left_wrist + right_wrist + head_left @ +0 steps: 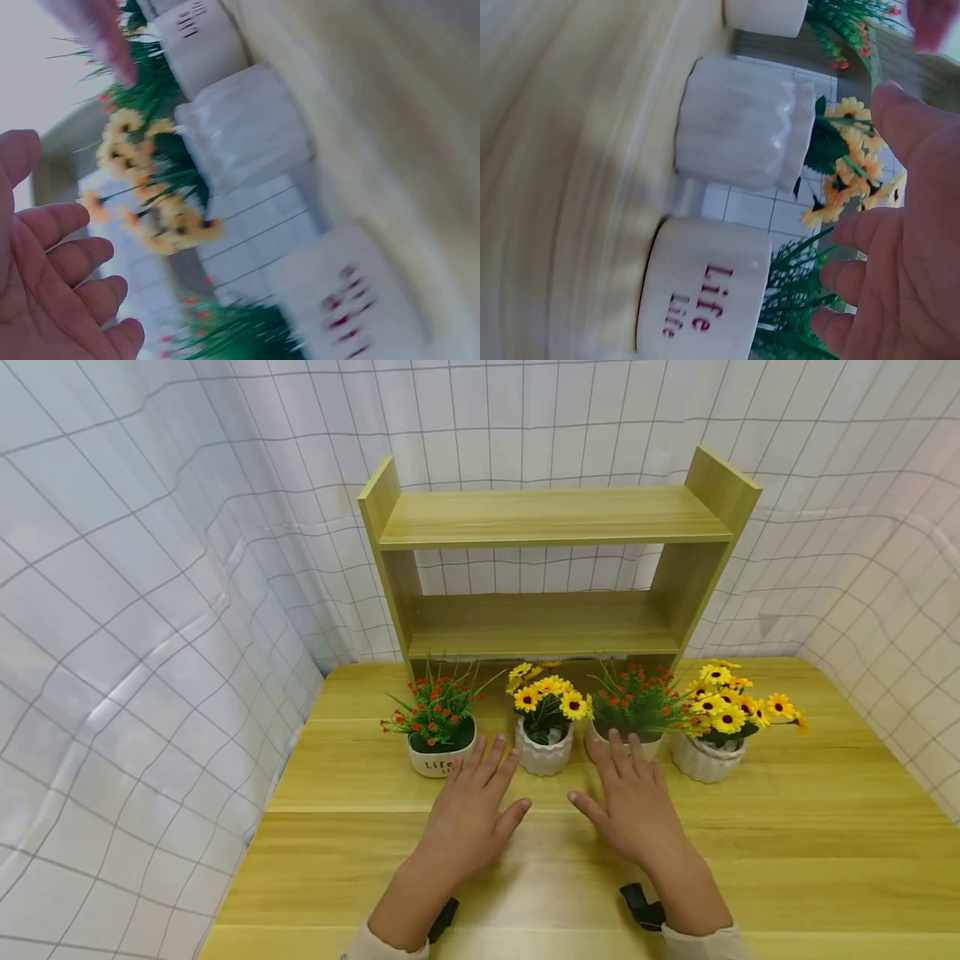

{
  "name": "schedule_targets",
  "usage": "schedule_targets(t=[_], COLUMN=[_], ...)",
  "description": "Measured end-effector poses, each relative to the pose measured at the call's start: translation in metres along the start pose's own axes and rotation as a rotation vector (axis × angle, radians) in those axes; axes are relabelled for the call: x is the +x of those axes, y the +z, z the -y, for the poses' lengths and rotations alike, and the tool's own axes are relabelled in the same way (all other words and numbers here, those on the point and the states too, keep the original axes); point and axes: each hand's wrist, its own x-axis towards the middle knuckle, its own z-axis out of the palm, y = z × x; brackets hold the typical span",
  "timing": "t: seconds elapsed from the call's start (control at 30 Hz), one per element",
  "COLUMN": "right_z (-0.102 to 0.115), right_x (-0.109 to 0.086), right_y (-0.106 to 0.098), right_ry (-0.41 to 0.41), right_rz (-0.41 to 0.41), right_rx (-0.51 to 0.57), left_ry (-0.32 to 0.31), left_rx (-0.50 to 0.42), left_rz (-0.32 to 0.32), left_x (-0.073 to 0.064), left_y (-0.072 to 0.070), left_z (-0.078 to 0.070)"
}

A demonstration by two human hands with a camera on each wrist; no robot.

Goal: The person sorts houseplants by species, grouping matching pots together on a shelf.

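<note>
Four artificial potted plants stand in a row on the table. In the head view my left hand (468, 814) is spread palm down before the leftmost one, a red-flowered plant (435, 706) in a white "Life" pot (427, 762). My right hand (637, 810), fingers also straight, is in front of a second red-flowered plant (637, 697) and partly hides its pot. Between the hands, farther back, sits a yellow-flowered plant (547, 689) in a ribbed white pot (543, 756). Another yellow-flowered plant (723, 706) is at the right. Both wrist views show hands holding nothing.
Behind the plants rises a wooden shelf unit (540, 514) with two visible boards. White grid-patterned curtains (135, 610) surround the wooden table (810, 860) at the back and sides. Black straps (642, 910) show beneath the wrists.
</note>
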Motion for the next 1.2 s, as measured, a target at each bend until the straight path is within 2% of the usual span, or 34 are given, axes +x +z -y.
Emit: schedule_targets(t=[0.13, 0.3, 0.53, 0.6, 0.73, 0.9, 1.03, 1.1, 1.2], right_z=[-0.013, -0.027, -0.045, -0.048, -0.056, -0.068, -0.076, -0.079, -0.082], right_x=[-0.005, -0.014, -0.022, -0.023, -0.024, -0.025, -0.026, -0.026, -0.026], right_y=[0.0, 0.001, 0.002, 0.0, -0.004, -0.008, -0.01, -0.011, -0.012], right_ry=[-0.002, -0.009, 0.007, 0.0, -0.033, -0.061, -0.106, -0.12, -0.118], right_rz=[0.018, 0.009, -0.001, -0.012, -0.065, -0.147, -0.265, -0.321, -0.378], right_rx=[-0.013, 0.01, 0.036, 0.05, 0.066, 0.105, 0.122, 0.134, 0.161], left_ry=[0.116, 0.199, 0.19, 0.18, 0.188, 0.227, 0.233, 0.21, 0.138], left_rx=[-0.02, 0.065, 0.178, 0.186, 0.182, 0.168, 0.148, 0.125, 0.073], left_rz=[-0.079, -0.152, -0.156, -0.16, -0.208, -0.314, -0.409, -0.443, -0.467], left_x=[0.001, 0.014, 0.04, 0.047, 0.061, 0.074, 0.081, 0.083, 0.085], left_y=[-0.033, -0.078, -0.131, -0.144, -0.169, -0.192, -0.203, -0.206, -0.207], left_z=[0.011, 0.03, 0.057, 0.065, 0.078, 0.089, 0.097, 0.099, 0.103])
